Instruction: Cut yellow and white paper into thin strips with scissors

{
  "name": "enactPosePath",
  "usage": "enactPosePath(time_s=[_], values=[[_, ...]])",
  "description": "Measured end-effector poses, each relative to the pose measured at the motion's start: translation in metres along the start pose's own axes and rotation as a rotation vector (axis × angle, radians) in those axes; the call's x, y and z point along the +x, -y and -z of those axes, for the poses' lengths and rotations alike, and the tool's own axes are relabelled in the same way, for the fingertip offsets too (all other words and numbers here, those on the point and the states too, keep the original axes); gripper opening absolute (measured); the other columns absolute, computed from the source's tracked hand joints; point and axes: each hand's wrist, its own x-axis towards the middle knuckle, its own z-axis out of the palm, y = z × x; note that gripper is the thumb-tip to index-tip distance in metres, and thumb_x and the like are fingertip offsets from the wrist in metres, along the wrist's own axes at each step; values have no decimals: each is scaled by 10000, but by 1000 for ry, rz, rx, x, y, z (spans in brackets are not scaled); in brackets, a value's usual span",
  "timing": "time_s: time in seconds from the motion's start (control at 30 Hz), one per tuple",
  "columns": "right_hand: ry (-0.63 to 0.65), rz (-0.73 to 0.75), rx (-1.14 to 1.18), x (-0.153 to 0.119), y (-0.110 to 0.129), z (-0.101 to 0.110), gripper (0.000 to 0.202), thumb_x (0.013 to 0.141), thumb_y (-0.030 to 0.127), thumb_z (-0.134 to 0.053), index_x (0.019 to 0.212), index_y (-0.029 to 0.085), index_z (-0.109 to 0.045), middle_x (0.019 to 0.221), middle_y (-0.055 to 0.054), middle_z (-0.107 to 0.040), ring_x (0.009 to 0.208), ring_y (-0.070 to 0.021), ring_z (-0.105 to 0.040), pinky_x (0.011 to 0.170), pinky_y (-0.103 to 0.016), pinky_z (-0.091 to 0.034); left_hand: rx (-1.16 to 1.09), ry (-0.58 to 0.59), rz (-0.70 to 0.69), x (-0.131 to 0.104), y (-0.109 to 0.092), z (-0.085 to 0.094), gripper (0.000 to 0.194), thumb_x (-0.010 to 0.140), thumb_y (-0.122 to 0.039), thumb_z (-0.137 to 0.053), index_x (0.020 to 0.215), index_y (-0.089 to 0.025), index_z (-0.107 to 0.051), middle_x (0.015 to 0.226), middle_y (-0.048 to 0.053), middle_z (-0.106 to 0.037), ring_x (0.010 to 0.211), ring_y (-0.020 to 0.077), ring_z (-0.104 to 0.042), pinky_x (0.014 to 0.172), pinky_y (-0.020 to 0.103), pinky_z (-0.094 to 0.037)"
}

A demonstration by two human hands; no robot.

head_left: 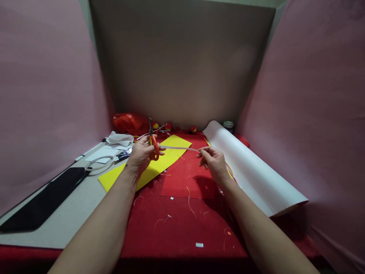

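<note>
left hand (142, 154) clamped on red-looped dark-bladed scissors (156, 145), right hand (213, 160) pinching a skinny flat whitish strip (181, 148), pretty much straight between both hands, above a ribbed red sheet (182, 182)

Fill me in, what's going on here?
Someone's left hand has red-handled scissors in its grip. The right hand pinches a thin pale strip that stretches across to the left hand. Both are held up over yellow paper and a ridged red sheet. A white roll lies off to the right, and small scraps are scattered on the red cloth.
</note>
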Motion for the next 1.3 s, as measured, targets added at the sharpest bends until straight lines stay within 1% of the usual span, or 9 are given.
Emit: enactPosePath(time_s=[0.1,0.27,0.5,0.7,0.9,1.0,1.1,1.2,1.3], values=[[-112,315,-571,6,-5,4,242,795,212,-471,991,144,-596,970,-104,-615,845,-200,-581,733,-314,-455,-6,39,-10,-1,-2,-1,498,572,-109,-672,1032,-122,-482,622,-11,-588,611,194,-642,478,259,-521],[50,346,-1103,12,-12,4,395,826,158,-434,1217,172,-491,1112,-102,-565,998,-233,-501,772,-313,-430,-55,88,-19,-4,-7,-3,458,601,-105,-670,1023,-125,-493,641,-11,-579,580,147,-620,458,218,-495],[-61,298,-1323,13,-6,1,403,876,162,-361,1276,155,-411,1046,-125,-536,923,-217,-496,701,-289,-396,-125,181,-26,-5,-10,1,447,616,-91,-660,1029,-133,-495,696,1,-576,583,125,-603,470,208,-480],[13,231,-1396,20,-11,6,335,873,247,-426,1207,250,-457,1023,-78,-512,858,-188,-505,615,-264,-365,-133,264,-25,-9,-14,1,439,627,-92,-655,1033,-131,-496,686,0,-566,555,123,-585,468,226,-468],[147,302,-1496,22,-10,3,242,871,147,-365,925,187,-598,960,-113,-540,882,-211,-496,616,-271,-354,-179,237,-35,-8,-17,1,446,607,-108,-671,1018,-132,-500,677,2,-583,549,119,-584,453,217,-449],[114,356,-1447,21,-2,2,230,844,114,-378,869,154,-602,921,-130,-585,847,-216,-525,623,-279,-358,-179,47,8,-2,-13,2,444,581,-133,-693,974,-144,-487,664,0,-603,498,105,-569,390,179,-389],[-13,229,-1232,30,13,8,220,838,195,-403,818,158,-618,797,-110,-636,740,-198,-564,600,-271,-362,-137,-144,71,4,-5,3,450,542,-132,-713,909,-155,-453,633,-7,-612,422,90,-533,348,157,-327],[-135,87,-730,45,32,18,172,754,228,-483,686,153,-623,612,-61,-628,601,-171,-561,550,-255,-370,-84,-162,110,5,-1,0,497,509,-117,-730,909,-160,-438,632,2,-623,391,85,-503,333,160,-307],[-133,-228,-66,54,44,23,130,700,181,-492,654,122,-598,464,-23,-567,394,-115,-469,411,-224,-333,-35,-81,142,0,1,-6,508,517,-134,-739,933,-152,-449,635,18,-628,380,69,-466,320,157,-292]])
